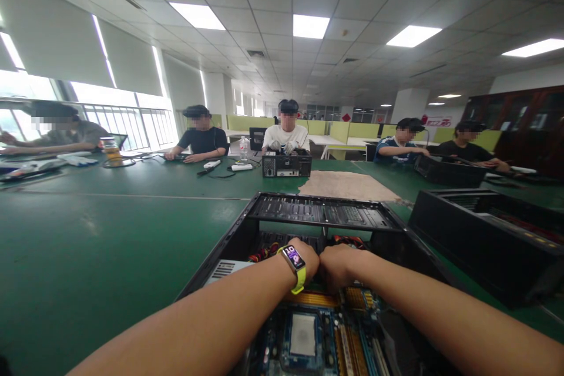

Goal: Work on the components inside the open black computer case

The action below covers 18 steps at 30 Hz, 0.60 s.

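"Two bare hands, left hand (306, 255) and right hand (337, 264), reach into an open black metal computer case (291, 210). Where does the case lie?"

"On the smooth green counter (110, 235), straight in front of the person, its slotted end wall facing away."

"And the fingers?"

"Both hands bend downward, knuckles nearly meeting, above the far part of the blue circuit board (324, 316). The fingertips are hidden, so there is no telling whether either hand is open, closed or gripping something."

"What shows around them?"

"Nearer the person, a square silver-grey metal plate (303, 333) sits on the board. Beside the left hand are red, yellow and black cables (265, 252) and a pale metal box with a vented label (229, 270). A smartwatch with a lime-yellow strap (294, 258) circles the left wrist."

"Anything beyond the case?"

"A flat brown sheet (350, 185) lies just past it, and a second black case (471, 241) stands to the right. Across the counter, a co-worker in a white shirt (287, 136) sits behind a smaller black case (286, 165)."
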{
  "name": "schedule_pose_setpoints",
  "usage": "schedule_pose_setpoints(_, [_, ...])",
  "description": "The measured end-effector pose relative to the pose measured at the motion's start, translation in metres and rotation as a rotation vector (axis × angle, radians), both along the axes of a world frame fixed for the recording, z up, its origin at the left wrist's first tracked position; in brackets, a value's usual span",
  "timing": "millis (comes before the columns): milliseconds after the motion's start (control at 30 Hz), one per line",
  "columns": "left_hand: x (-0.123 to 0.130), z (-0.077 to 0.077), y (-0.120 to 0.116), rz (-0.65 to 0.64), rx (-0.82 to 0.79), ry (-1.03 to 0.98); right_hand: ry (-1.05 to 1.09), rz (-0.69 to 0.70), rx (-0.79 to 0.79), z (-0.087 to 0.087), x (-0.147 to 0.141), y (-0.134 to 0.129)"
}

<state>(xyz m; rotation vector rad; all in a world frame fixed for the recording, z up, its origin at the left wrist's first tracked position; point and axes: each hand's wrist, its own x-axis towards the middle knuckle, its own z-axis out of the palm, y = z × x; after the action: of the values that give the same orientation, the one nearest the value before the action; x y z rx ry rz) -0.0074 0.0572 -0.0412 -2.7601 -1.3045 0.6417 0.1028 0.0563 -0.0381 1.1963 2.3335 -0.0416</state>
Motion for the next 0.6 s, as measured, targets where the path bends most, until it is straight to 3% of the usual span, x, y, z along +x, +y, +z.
schedule_pose_setpoints(300, [0.003, 0.007, -0.007, 0.005, 0.009, 0.098, 0.013, -0.008, 0.003, -0.007, 0.002, 0.005])
schedule_pose_setpoints(600, [0.0, -0.003, 0.0, -0.01, 0.019, 0.041, 0.013, 0.003, 0.01, -0.006, 0.0, 0.004])
